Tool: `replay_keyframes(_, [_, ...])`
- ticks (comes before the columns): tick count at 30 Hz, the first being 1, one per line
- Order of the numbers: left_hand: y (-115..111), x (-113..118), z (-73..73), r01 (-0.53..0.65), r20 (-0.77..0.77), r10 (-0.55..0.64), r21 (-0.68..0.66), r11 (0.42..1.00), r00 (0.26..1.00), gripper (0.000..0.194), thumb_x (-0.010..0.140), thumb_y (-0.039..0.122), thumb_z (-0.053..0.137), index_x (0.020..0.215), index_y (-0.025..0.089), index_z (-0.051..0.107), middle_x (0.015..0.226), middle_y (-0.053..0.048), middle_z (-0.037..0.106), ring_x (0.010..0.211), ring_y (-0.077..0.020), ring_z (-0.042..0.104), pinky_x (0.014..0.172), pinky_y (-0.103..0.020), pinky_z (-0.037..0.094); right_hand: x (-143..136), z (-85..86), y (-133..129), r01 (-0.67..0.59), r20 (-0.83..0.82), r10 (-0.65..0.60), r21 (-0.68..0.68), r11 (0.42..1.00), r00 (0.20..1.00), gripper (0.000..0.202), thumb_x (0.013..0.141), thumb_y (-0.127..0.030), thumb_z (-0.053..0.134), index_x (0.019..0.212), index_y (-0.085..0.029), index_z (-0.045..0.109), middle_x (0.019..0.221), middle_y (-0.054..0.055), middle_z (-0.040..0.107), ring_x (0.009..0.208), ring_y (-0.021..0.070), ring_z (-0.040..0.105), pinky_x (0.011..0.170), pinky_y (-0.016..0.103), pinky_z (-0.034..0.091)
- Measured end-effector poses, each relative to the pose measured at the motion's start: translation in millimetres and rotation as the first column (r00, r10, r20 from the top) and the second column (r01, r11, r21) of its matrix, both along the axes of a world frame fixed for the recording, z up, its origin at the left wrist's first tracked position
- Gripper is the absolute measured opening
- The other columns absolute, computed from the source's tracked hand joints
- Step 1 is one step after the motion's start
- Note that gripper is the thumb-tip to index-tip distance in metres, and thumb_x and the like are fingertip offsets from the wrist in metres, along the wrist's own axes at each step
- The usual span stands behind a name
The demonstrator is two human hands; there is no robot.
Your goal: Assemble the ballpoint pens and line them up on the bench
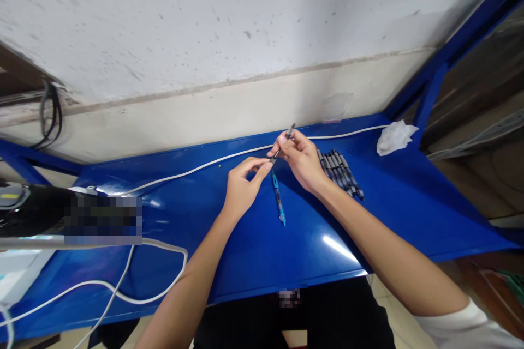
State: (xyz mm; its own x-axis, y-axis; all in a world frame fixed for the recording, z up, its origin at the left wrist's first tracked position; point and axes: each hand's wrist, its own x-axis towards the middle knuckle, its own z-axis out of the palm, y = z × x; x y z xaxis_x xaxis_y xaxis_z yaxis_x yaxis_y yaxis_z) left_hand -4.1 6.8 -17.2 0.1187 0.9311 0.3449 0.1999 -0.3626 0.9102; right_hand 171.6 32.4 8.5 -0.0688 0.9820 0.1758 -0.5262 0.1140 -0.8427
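Both of my hands meet over the blue table around a dark pen, which is tilted with its upper end pointing away from me. My right hand pinches the pen's upper part. At its lower end, the thumb and fingertips of my left hand are closed on it. Just below the fingertips a light-blue pen lies on the table. Beside my right wrist, several black-and-grey pens lie side by side in a row, some partly hidden by the hand.
The blue table runs along a wall. A white cable crosses its back and loops at the left. A crumpled white tissue sits at the back right. A black object stands at the left, and blue metal posts rise at the right.
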Motion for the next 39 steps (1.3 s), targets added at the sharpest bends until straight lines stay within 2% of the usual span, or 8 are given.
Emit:
replay_keyframes(7, [-2,-1,-3.4,0.103,-0.329,-0.057,0.123,0.987,0.942,0.017,0.104,0.038,0.072,0.114,0.027,0.080,0.113,-0.007,0.077,0.109,-0.0242,0.070,0.106,-0.045,0.053,43,4.2,16,-0.144,-0.545,-0.024,-0.263,0.954,0.838,0.052,0.107,-0.049,0.059,0.070,-0.026,0.031,0.056,-0.009,0.027,0.044,0.0096,0.025,0.038,0.023,0.029])
replay_keyframes(12, [-5,-1,-8.7,0.129,-0.468,-0.056,0.126,0.984,0.882,0.016,0.098,0.041,0.079,0.098,0.026,0.077,0.109,-0.006,0.072,0.108,-0.0260,0.068,0.112,-0.051,0.047,55,0.6,14,-0.142,-0.708,-0.121,-0.301,0.943,0.696,0.047,0.103,-0.039,0.047,0.074,-0.027,0.011,0.055,-0.009,0.014,0.042,0.0105,0.015,0.037,0.027,0.018])
replay_keyframes(18, [-1,-7,-7.4,0.114,-0.513,-0.044,0.106,0.988,0.858,0.009,0.098,0.029,0.077,0.101,0.025,0.069,0.107,-0.004,0.070,0.103,-0.0244,0.065,0.100,-0.045,0.051,50,5.4,9,-0.188,-0.747,-0.088,-0.277,0.942,0.659,0.047,0.098,-0.036,0.052,0.077,-0.028,0.011,0.058,-0.010,0.012,0.044,0.0104,0.012,0.039,0.027,0.016])
replay_keyframes(24, [-2,-9,-4.4,0.072,-0.547,-0.004,0.102,0.992,0.837,0.016,0.096,0.017,0.070,0.109,0.026,0.067,0.109,-0.004,0.070,0.101,-0.0220,0.068,0.093,-0.039,0.053,50,2.6,10,-0.188,-0.747,-0.090,-0.279,0.941,0.658,0.050,0.098,-0.038,0.055,0.078,-0.028,0.011,0.057,-0.010,0.013,0.044,0.0104,0.014,0.039,0.027,0.015])
replay_keyframes(29, [-3,-13,-0.2,-0.014,-0.655,0.089,0.119,0.993,0.750,0.022,0.093,0.032,0.077,0.109,0.027,0.063,0.091,0.001,0.070,0.088,-0.0212,0.068,0.082,-0.038,0.051,52,-0.9,12,-0.176,-0.732,-0.077,-0.263,0.949,0.677,0.052,0.099,-0.042,0.059,0.074,-0.027,0.015,0.054,-0.010,0.017,0.043,0.0105,0.016,0.039,0.026,0.017])
replay_keyframes(34, [-1,-18,0.1,0.046,-0.676,0.023,0.085,0.995,0.736,0.025,0.095,0.039,0.077,0.111,0.028,0.062,0.092,0.001,0.070,0.083,-0.0208,0.067,0.075,-0.036,0.049,52,-3.9,19,-0.162,-0.636,-0.041,-0.258,0.953,0.771,0.038,0.098,-0.044,0.070,0.076,-0.027,0.043,0.049,-0.014,0.019,0.039,0.0098,0.019,0.038,0.024,0.028])
replay_keyframes(36, [0,-18,-1.3,0.138,-0.663,-0.044,0.089,0.986,0.747,0.019,0.097,0.038,0.075,0.109,0.027,0.064,0.093,-0.001,0.070,0.085,-0.0213,0.066,0.077,-0.036,0.050,49,-3.1,22,-0.123,-0.534,-0.026,-0.242,0.962,0.845,0.024,0.097,-0.036,0.069,0.081,-0.024,0.055,0.047,-0.013,0.025,0.040,0.0102,0.028,0.044,0.022,0.038])
replay_keyframes(39, [1,-16,-3.7,0.254,-0.653,-0.106,0.137,0.958,0.750,0.016,0.103,0.037,0.069,0.094,0.024,0.064,0.092,-0.002,0.068,0.088,-0.0212,0.064,0.088,-0.039,0.050,42,3.0,21,-0.019,-0.293,-0.038,-0.188,0.982,0.955,0.021,0.096,-0.044,0.068,0.089,-0.023,0.068,0.062,-0.006,0.056,0.061,0.0143,0.059,0.064,0.027,0.057])
